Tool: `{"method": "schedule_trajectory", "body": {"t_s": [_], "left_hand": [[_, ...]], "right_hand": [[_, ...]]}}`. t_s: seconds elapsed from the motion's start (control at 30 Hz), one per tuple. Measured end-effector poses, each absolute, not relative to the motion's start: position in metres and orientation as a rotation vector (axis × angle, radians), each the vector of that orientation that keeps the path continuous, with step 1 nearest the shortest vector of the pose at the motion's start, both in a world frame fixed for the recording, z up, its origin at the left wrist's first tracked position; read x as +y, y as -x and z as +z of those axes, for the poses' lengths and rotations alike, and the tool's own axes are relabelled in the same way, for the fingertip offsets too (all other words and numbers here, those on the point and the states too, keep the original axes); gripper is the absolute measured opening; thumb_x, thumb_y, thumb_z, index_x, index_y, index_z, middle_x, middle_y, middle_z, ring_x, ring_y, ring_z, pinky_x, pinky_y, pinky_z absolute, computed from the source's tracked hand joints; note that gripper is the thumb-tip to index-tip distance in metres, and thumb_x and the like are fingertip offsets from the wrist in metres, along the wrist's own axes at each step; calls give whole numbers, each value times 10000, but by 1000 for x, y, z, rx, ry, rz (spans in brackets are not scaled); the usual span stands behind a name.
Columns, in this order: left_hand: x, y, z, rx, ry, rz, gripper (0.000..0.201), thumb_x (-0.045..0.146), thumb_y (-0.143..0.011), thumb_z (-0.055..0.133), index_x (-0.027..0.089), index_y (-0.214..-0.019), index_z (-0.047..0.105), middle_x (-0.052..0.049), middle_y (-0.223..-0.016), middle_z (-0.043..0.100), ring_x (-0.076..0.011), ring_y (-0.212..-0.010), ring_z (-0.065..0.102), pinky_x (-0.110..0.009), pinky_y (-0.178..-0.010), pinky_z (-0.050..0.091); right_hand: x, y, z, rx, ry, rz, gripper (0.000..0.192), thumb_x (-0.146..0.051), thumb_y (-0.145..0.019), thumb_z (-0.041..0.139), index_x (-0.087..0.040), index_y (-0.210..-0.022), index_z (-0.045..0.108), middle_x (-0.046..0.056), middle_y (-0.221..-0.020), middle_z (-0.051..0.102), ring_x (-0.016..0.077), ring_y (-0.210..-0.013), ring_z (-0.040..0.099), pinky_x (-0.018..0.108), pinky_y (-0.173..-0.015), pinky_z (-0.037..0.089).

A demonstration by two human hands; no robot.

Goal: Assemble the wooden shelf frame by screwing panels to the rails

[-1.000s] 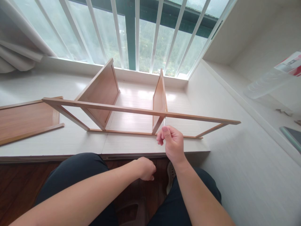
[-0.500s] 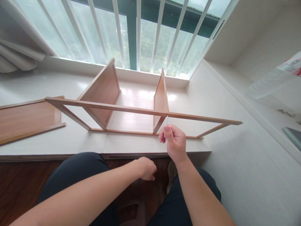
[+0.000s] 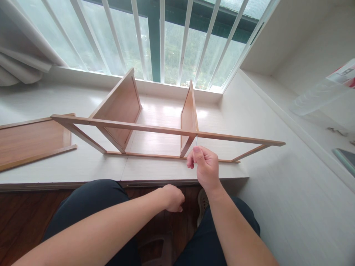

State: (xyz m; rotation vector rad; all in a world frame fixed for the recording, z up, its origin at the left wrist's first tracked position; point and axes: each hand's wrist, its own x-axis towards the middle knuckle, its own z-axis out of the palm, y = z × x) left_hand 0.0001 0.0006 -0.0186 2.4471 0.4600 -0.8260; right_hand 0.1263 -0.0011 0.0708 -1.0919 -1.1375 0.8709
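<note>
My right hand (image 3: 204,164) is closed around a hex key (image 3: 196,140), of which only a thin silver shaft shows. The shaft's tip meets the top rail of a wooden frame (image 3: 149,128), where an upright panel (image 3: 189,112) joins it. A second upright panel (image 3: 118,109) joins the same frame further left. Hanging over the floor between my knees, my left hand (image 3: 174,198) is curled closed, apart from the wood. Its palm is hidden, so I cannot see whether anything is in it.
Another wooden panel (image 3: 33,138) lies at the left on the white ledge (image 3: 97,171). Behind is a barred window (image 3: 177,48) with a grey curtain (image 3: 24,48). A white wall (image 3: 280,155) closes the right side, with a plastic bottle (image 3: 318,92) and a phone-like object (image 3: 345,160) beyond it.
Almost nothing differs. My right hand stays on the hex key at the same joint, and the whole view has shifted very slightly to the left.
</note>
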Motion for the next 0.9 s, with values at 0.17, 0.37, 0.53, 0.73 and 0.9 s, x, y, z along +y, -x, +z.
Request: {"method": "schedule_trajectory", "body": {"t_s": [0.17,0.37,0.53,0.73,0.9], "left_hand": [[1,0,-18,455,-2446,-831,283,423,-941,657,211,-1063,801,-149,-1112,773,-354,-1000,740,-421,-772,602],[1,0,-18,454,-2448,-808,281,411,-940,661,203,-1069,801,-162,-1115,769,-364,-997,736,-436,-774,595],[1,1,-17,454,-2449,-804,283,410,-942,656,192,-1043,805,-168,-1098,770,-363,-978,738,-437,-764,595],[1,1,-17,456,-2439,-820,288,407,-946,652,198,-1078,799,-166,-1130,765,-368,-1015,734,-441,-786,596],[3,1,-19,451,-2437,-816,302,425,-944,646,210,-1099,792,-165,-1152,759,-362,-1030,729,-437,-799,592]], "right_hand": [[-1,-123,74,-1085,1065,927,535,-535,-993,597,-201,-578,541,17,-548,608,120,-495,490,261,-487,387],[0,-122,76,-1044,1040,976,566,-601,-944,637,-207,-564,493,15,-524,596,118,-472,481,262,-465,373],[1,-119,75,-1013,1016,1024,574,-629,-918,654,-210,-571,469,17,-524,603,118,-462,489,256,-444,367],[2,-116,72,-951,969,1079,584,-639,-904,666,-208,-567,462,14,-524,595,113,-456,488,249,-431,363],[1,-112,71,-845,887,1181,604,-689,-886,656,-210,-588,440,0,-537,572,100,-430,459,240,-401,320]]}}
